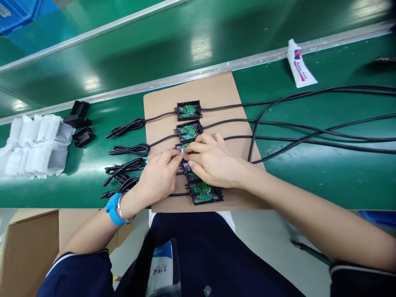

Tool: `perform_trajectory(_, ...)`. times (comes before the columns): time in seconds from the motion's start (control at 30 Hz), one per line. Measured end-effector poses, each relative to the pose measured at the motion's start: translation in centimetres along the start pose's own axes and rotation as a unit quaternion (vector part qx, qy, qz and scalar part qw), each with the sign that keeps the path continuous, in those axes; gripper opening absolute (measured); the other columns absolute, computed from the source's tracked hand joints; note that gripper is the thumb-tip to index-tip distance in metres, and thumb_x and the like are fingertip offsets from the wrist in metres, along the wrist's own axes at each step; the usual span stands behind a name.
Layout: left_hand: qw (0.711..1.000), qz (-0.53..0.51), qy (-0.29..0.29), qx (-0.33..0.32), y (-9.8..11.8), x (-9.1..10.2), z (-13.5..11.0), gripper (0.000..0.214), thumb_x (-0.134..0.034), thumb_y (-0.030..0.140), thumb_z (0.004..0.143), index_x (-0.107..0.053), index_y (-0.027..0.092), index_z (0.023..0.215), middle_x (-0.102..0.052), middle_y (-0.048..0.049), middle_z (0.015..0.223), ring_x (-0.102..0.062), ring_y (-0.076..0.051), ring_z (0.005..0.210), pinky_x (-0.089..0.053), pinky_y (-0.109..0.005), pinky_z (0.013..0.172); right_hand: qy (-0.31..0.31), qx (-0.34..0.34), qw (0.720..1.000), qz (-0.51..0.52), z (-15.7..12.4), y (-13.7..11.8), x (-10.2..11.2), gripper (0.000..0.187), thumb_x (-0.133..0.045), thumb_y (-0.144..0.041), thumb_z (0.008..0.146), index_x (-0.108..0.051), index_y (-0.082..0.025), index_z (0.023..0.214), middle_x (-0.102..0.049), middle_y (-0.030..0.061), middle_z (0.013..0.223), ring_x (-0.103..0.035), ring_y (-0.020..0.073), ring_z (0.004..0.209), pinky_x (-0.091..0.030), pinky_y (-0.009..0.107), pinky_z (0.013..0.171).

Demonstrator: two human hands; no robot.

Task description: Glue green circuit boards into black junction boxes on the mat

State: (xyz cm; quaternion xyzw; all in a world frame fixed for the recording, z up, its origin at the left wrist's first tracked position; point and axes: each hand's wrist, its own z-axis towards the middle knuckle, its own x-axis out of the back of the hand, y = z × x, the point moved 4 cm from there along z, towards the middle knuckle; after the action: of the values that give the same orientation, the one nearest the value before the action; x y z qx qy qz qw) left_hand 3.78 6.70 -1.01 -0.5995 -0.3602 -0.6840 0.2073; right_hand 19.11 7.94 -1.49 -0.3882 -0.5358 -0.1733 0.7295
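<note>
Several open black boxes with green circuit boards lie in a column on a brown cardboard sheet (216, 88); the top box (188, 110), a second box (189, 131) and the nearest box (205, 192) show clearly. My left hand (159, 175) and my right hand (213, 161) meet over the third box (181, 146), fingers pinched together on something small I cannot make out. My right hand covers the box below it. A blue wristband sits on my left wrist.
Bundled black cable ends (125, 165) lie left of the cardboard; long black cables (309, 132) run off right. Two loose black housings (78, 119) and white foam packs (35, 144) sit far left. A white tube (298, 64) lies by the metal rail. A cardboard carton (29, 247) stands below.
</note>
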Motion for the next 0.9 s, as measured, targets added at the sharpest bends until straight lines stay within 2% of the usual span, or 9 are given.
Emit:
perform_trajectory(0.1,1.0,-0.015,-0.021,-0.012,-0.4,1.1,-0.2,0.043,-0.044,0.017,0.096,-0.05,0.012,0.138,-0.056,-0.0157,0.135,-0.056,-0.026,0.122,-0.05,-0.041,0.102,0.009,-0.007,1.0,0.015,0.4,0.8,0.2,0.039,-0.04,-0.029,0.098,-0.076,-0.015,0.095,-0.071,0.0125,0.104,-0.048,0.0295,0.102,-0.034,0.047,0.084)
perform_trajectory(0.2,0.999,-0.001,-0.043,-0.028,-1.0,3.5,-2.1,0.052,-0.053,0.036,0.096,-0.044,0.015,0.143,-0.052,-0.0159,0.142,-0.051,-0.029,0.129,-0.044,-0.046,0.106,0.032,0.043,0.996,0.068,-1.6,2.5,1.5,0.039,-0.043,-0.034,0.098,-0.071,-0.014,0.118,-0.065,0.0134,0.126,-0.048,0.0298,0.113,-0.036,0.048,0.095)
perform_trajectory(0.27,0.998,0.044,-0.051,-0.012,-1.7,4.6,-3.9,0.066,-0.064,0.051,0.088,-0.046,0.014,0.141,-0.054,-0.0176,0.138,-0.051,-0.034,0.126,-0.041,-0.051,0.105,0.051,0.061,0.994,0.077,-3.9,4.3,2.5,0.046,-0.049,-0.044,0.096,-0.065,-0.012,0.126,-0.059,0.0157,0.134,-0.048,0.0302,0.119,-0.037,0.046,0.098)
perform_trajectory(0.37,0.991,0.103,-0.084,0.018,-3.0,4.3,-6.4,0.077,-0.076,0.065,0.072,-0.056,0.014,0.127,-0.063,-0.0179,0.122,-0.051,-0.041,0.12,-0.04,-0.056,0.098,0.028,0.047,0.998,0.02,-7.4,6.7,2.8,0.068,-0.063,-0.065,0.083,-0.062,-0.014,0.127,-0.063,0.0171,0.119,-0.053,0.0324,0.107,-0.039,0.047,0.089)
perform_trajectory(0.43,0.989,0.114,-0.096,0.013,-3.2,3.6,-7.4,0.057,-0.075,0.058,0.076,-0.061,0.015,0.111,-0.067,-0.0143,0.105,-0.052,-0.041,0.117,-0.041,-0.054,0.092,-0.006,0.053,0.999,-0.008,-9.0,7.2,2.3,0.058,-0.063,-0.065,0.083,-0.065,-0.015,0.113,-0.065,0.0141,0.103,-0.055,0.0299,0.095,-0.038,0.046,0.084)
perform_trajectory(0.57,0.993,0.113,-0.039,-0.015,-2.6,4.6,-8.0,0.01,-0.055,0.025,0.088,-0.055,0.019,0.08,-0.064,-0.0066,0.082,-0.059,-0.027,0.092,-0.044,-0.04,0.08,-0.037,0.082,0.995,0.038,-10.3,6.2,2.8,0.021,-0.045,-0.029,0.098,-0.055,-0.019,0.082,-0.057,0.0046,0.078,-0.052,0.0184,0.075,-0.04,0.035,0.075)
perform_trajectory(0.67,0.989,0.141,0.047,0.028,-2.9,7.0,-7.0,0.009,-0.049,0.021,0.088,-0.052,0.02,0.08,-0.059,-0.0029,0.073,-0.057,-0.02,0.07,-0.042,-0.031,0.064,0.031,0.026,0.998,0.054,-9.1,6.6,4.8,0.016,-0.044,-0.026,0.099,-0.051,-0.021,0.086,-0.053,0.0034,0.081,-0.049,0.0147,0.068,-0.041,0.028,0.063)
perform_trajectory(0.77,0.962,0.207,0.101,0.146,-5.2,8.5,-3.9,0.012,-0.047,0.028,0.091,-0.055,0.02,0.085,-0.061,-0.0039,0.076,-0.062,-0.022,0.074,-0.041,-0.03,0.06,0.115,-0.058,0.992,0.013,-6.0,8.7,6.2,0.016,-0.043,-0.032,0.099,-0.052,-0.021,0.091,-0.052,0.007,0.096,-0.053,0.0168,0.075,-0.044,0.029,0.065)
perform_trajectory(0.9,0.948,0.198,0.035,0.248,-9.4,7.8,1.0,0.029,-0.049,0.043,0.092,-0.062,0.019,0.103,-0.067,-0.0089,0.1,-0.067,-0.026,0.088,-0.05,-0.033,0.07,0.094,-0.077,0.992,-0.017,-1.2,12.2,4.4,0.022,-0.039,-0.033,0.098,-0.056,-0.02,0.094,-0.055,0.0126,0.108,-0.055,0.024,0.096,-0.046,0.038,0.085)
